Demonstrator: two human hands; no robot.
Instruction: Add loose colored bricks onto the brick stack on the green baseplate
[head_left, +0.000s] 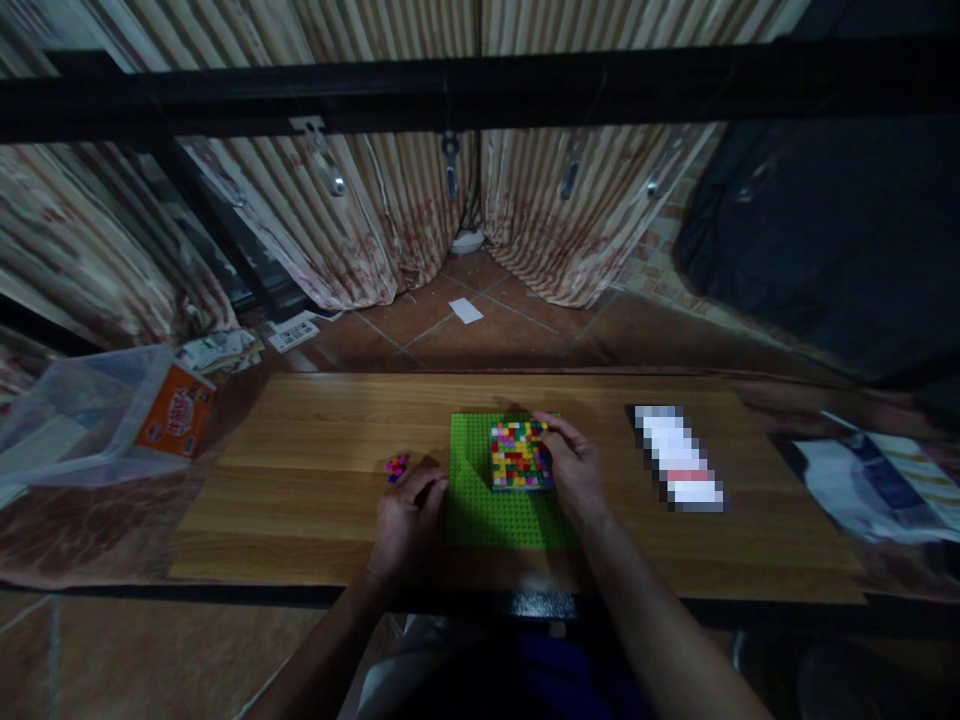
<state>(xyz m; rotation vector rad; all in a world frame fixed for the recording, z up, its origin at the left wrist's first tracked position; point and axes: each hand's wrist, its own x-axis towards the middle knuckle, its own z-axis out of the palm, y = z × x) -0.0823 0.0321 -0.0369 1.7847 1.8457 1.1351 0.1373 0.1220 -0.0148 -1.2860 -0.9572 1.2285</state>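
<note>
A square block of multicoloured toy building bricks (517,462) stands on a green studded baseplate (469,525), right of its middle. My right hand (576,465) grips the block's right side, fingers bent over its far right corner; that edge is partly hidden by them. At the baseplate's left edge, my left hand (409,510) rests low with its fingers curled and pressed together. Whatever those fingers hold, if anything, is too small or hidden to make out. Just beyond the left hand lies a small cluster of loose pink, red and purple bricks (395,467) on the wood.
The wooden tabletop (300,480) carries a phone-like thing (679,460), blurred into pixels, on the right. A clear plastic bin (90,410) with an orange label is at the left. Crumpled plastic packaging (862,490) lies at the right. Striped curtains (375,220) hang beyond the table.
</note>
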